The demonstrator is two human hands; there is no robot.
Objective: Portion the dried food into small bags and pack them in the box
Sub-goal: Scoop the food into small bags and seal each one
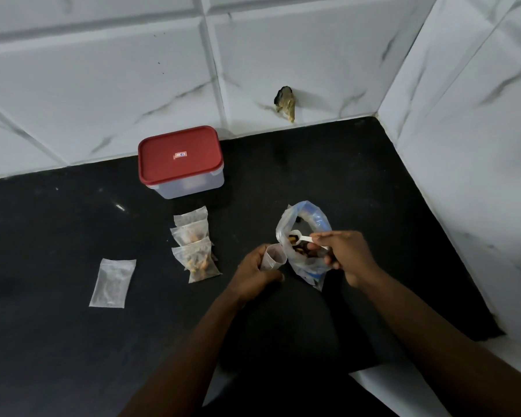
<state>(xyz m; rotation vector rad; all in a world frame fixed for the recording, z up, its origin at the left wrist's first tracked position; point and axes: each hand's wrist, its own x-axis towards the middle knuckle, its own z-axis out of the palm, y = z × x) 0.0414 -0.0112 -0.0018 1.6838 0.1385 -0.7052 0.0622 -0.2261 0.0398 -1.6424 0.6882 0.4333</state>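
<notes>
Far left on the black counter: one flat small bag, contents too faint to tell.

Next right: the box, red lid on, near the tiled wall. Its inside is only a blur through the frosted side.

In front of the box: three filled small bags, overlapping, the nearer ones partly covering those behind.

Left hand: fingers curled round an open small bag, its bottom hidden in the palm.

Just beside it: the big plastic bag of dried food, standing open, with dark, indistinct pieces.

Right hand: pinches a white spoon, bowl at the big bag's mouth.

Both forearms are cut off at the bottom edge.
</notes>
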